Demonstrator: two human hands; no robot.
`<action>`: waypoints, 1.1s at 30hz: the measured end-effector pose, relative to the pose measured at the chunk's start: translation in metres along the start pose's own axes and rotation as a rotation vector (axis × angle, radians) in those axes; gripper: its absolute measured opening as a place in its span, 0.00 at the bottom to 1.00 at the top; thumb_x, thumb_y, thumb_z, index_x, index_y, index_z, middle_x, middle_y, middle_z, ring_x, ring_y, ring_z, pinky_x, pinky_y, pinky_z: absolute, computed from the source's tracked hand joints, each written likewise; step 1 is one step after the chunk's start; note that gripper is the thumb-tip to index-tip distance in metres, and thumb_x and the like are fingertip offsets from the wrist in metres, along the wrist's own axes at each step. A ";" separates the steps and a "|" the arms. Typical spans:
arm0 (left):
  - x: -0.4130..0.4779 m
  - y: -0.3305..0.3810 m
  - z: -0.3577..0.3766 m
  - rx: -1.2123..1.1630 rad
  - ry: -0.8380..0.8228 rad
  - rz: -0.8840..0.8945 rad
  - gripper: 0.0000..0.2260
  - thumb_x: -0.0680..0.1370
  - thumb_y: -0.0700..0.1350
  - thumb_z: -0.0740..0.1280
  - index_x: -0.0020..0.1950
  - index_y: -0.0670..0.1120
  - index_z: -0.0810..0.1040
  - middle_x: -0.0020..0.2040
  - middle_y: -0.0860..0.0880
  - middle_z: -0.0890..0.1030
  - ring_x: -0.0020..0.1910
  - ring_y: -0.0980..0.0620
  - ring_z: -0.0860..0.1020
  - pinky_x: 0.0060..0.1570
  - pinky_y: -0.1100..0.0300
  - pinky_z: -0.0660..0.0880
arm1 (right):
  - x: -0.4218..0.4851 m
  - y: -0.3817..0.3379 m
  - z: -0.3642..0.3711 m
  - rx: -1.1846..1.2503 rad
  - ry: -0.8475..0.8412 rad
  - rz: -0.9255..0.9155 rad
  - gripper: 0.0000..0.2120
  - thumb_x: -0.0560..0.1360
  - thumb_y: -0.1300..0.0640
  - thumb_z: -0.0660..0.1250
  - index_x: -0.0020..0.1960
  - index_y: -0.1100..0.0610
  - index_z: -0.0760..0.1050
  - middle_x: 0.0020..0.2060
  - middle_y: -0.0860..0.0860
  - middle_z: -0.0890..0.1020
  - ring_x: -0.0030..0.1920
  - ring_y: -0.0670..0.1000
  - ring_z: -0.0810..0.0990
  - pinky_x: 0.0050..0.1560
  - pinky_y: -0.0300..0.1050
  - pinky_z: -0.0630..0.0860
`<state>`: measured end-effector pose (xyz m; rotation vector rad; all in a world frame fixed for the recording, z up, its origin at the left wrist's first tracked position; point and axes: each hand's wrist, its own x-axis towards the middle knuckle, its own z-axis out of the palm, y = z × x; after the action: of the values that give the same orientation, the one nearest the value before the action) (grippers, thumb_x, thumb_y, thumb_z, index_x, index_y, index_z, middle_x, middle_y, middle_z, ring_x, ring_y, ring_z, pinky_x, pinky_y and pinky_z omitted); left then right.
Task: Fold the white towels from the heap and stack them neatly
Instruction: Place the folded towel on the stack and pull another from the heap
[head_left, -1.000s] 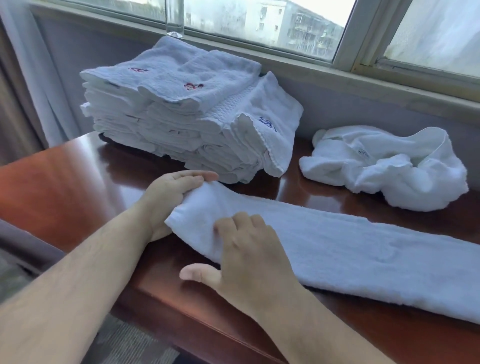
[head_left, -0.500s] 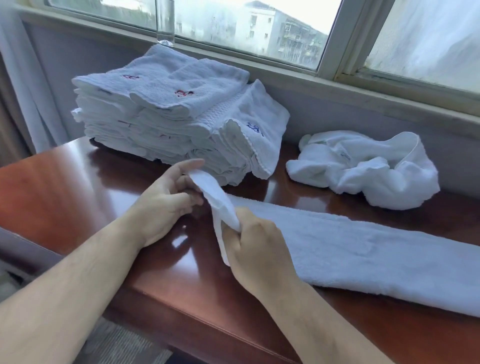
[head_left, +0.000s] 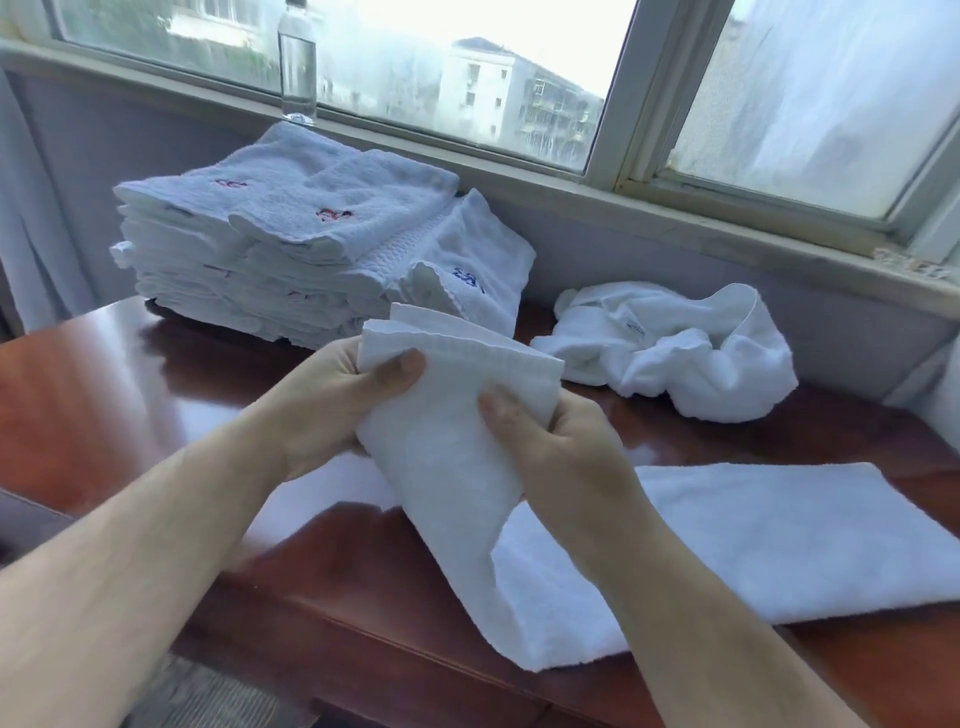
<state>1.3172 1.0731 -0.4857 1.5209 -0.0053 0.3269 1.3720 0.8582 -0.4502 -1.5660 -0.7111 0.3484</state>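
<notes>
I am holding one end of a long white towel (head_left: 452, 457) up off the dark red wooden table (head_left: 104, 395), with both hands close together on it. My left hand (head_left: 324, 400) is gripping the end's left corner, thumb pressed on the near face and fingers curled behind the cloth. My right hand (head_left: 566, 452) is pinching its right edge, thumb on the near face and the other fingers hidden behind the fabric. The lifted end is standing up between my hands, its hemmed border at the top, with a second layer showing just behind it. From my hands the towel is dropping down to the table's near edge and then lying flat along the tabletop towards the right, where it is running out of view. The stack of folded towels (head_left: 291, 249) is sitting at the back left of the table, against the wall under the window, with red and blue stitched marks showing on some pieces. The heap of unfolded white towels (head_left: 675, 353) is lying crumpled at the back right, apart from the stack and beyond the towel I am holding. A clear bottle (head_left: 297, 62) is standing upright on the window sill (head_left: 675, 218) above the stack.
</notes>
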 end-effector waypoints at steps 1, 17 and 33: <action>0.001 0.003 0.001 -0.014 -0.005 0.007 0.33 0.63 0.69 0.77 0.56 0.46 0.83 0.48 0.40 0.83 0.41 0.40 0.79 0.36 0.48 0.72 | 0.000 -0.002 -0.005 0.027 0.022 -0.019 0.08 0.80 0.52 0.68 0.50 0.55 0.84 0.46 0.53 0.87 0.48 0.56 0.87 0.50 0.59 0.83; 0.064 -0.016 0.148 0.295 -0.482 -0.108 0.17 0.73 0.56 0.73 0.60 0.53 0.81 0.55 0.49 0.85 0.55 0.47 0.84 0.59 0.45 0.79 | -0.081 0.045 -0.184 -0.051 0.475 0.058 0.07 0.75 0.55 0.68 0.51 0.53 0.84 0.48 0.55 0.87 0.51 0.57 0.86 0.53 0.58 0.82; 0.134 -0.033 0.244 0.383 -0.615 -0.282 0.08 0.81 0.48 0.68 0.56 0.62 0.81 0.54 0.52 0.85 0.53 0.49 0.84 0.58 0.44 0.79 | -0.069 0.063 -0.307 0.066 0.475 0.173 0.20 0.69 0.64 0.66 0.55 0.48 0.83 0.52 0.55 0.86 0.52 0.56 0.86 0.45 0.45 0.81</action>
<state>1.5011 0.8620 -0.4758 1.9223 -0.2224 -0.3938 1.5206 0.5755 -0.4826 -1.5711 -0.1952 0.1141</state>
